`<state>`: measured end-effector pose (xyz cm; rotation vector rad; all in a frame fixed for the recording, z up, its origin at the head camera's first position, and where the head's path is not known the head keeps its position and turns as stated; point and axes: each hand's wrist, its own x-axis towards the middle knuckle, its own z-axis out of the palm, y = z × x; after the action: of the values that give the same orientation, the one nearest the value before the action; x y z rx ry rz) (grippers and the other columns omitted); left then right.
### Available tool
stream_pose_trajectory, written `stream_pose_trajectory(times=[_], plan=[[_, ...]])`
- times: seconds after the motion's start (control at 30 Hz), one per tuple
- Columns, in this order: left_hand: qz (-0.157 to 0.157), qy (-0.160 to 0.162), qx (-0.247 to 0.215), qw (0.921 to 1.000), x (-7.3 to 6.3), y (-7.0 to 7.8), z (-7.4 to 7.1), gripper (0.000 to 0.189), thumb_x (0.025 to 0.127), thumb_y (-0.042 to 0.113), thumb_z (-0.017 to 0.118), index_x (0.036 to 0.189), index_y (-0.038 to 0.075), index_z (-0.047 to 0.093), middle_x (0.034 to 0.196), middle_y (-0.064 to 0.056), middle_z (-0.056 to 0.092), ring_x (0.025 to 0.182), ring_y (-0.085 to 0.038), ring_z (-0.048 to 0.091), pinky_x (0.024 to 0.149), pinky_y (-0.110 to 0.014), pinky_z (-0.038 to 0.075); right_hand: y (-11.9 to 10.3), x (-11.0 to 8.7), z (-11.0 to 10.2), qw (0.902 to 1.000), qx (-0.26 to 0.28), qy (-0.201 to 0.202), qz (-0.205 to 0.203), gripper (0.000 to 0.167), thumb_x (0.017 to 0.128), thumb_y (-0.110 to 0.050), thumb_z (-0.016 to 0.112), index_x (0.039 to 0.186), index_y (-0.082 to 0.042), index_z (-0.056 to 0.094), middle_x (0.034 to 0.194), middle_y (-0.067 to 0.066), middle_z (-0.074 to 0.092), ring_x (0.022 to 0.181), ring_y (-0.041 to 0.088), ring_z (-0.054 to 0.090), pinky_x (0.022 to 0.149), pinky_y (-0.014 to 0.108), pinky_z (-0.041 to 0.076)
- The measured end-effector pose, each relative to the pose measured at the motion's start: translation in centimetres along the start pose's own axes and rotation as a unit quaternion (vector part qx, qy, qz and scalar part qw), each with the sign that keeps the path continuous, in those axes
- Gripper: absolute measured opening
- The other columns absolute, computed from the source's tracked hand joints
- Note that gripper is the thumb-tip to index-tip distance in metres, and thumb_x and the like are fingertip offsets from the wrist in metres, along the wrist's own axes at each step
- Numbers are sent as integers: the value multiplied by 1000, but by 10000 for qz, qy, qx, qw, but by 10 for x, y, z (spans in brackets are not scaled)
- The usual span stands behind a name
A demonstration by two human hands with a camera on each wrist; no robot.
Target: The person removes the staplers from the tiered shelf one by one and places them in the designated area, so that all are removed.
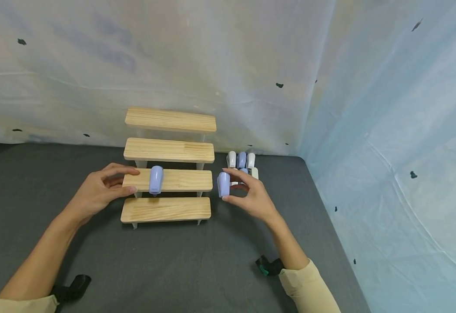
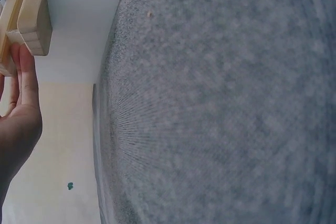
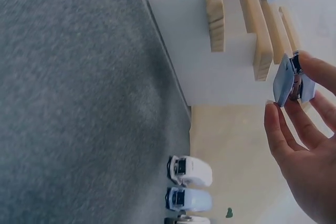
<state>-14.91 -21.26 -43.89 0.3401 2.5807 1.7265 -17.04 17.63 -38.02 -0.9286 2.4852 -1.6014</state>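
A four-tier wooden step shelf [image 1: 185, 208] stands on the dark cloth. My left hand [image 1: 104, 187] grips the left end of its second board from the front, the fingers at the back edge and the thumb at the front. Upright across that board lies a lavender mini stapler [image 1: 156, 178]. My right hand [image 1: 251, 195] pinches another lavender mini stapler [image 1: 223, 184] between thumb and fingers, just off the board's right end. The right wrist view shows this held stapler [image 3: 284, 82] from the side, raised above the cloth.
Behind my right hand, several white and lavender mini staplers [image 1: 241, 159] stand in rows near the back of the table, some hidden by the hand. Pale sheeting [image 1: 251, 100] hangs at the back and right. The table's right edge [image 1: 330, 213] runs beside the sheeting.
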Motion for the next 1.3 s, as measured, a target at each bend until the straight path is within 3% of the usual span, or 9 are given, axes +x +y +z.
stream_pose_trajectory(times=[0.2, 0.5, 0.7, 0.9, 1.1, 1.3], plan=[[-12, -24, 20, 10000, 0, -1, 0, 44, 93, 21, 73, 134, 11, 61, 127, -2, 50, 126, -28, 51, 88, -10, 45, 32, -5, -3, 9998, -62, 44, 161, 68, 79, 7, 80, 141, 1, 53, 136, 17, 57, 116, 32, 58, 94, 57, 50], [90, -33, -107, 9999, 0, -1, 0, 43, 94, 19, 72, 134, 10, 61, 126, -3, 50, 117, 0, 51, 87, -12, 47, 45, -14, -11, 9996, -67, 126, 259, 69, 78, 5, 82, 141, -7, 55, 135, 12, 57, 116, 28, 58, 95, 51, 52], [102, -20, -74, 9999, 0, -2, 0, 43, 94, 19, 72, 135, 11, 61, 127, -2, 50, 117, 0, 50, 87, -11, 47, 49, -20, -13, 9985, -233, 163, 463, 70, 77, 6, 82, 141, -6, 54, 135, 14, 56, 117, 30, 58, 95, 52, 51], [107, -41, -90, 9999, -1, -4, 0, 43, 94, 19, 72, 135, 10, 60, 127, -3, 50, 119, -2, 51, 87, -12, 48, 54, -26, -14, 9969, -345, 145, 690, 71, 77, 5, 82, 141, -3, 53, 139, 17, 53, 120, 32, 57, 96, 43, 52], [-78, 24, -63, 9999, -1, -2, 0, 42, 93, 22, 73, 133, 13, 62, 127, 0, 51, 123, -11, 52, 89, -10, 45, 63, -30, -16, 9969, -302, 175, 704, 72, 77, 8, 81, 141, -1, 52, 139, 21, 53, 120, 36, 57, 96, 48, 52], [-73, 51, -39, 10000, 0, -2, 0, 42, 93, 23, 73, 133, 14, 62, 126, 0, 52, 121, -3, 51, 89, -9, 44, 73, -32, -19, 9955, -428, 248, 804, 71, 76, 7, 83, 139, -8, 56, 135, 15, 57, 118, 28, 59, 94, 38, 54]])
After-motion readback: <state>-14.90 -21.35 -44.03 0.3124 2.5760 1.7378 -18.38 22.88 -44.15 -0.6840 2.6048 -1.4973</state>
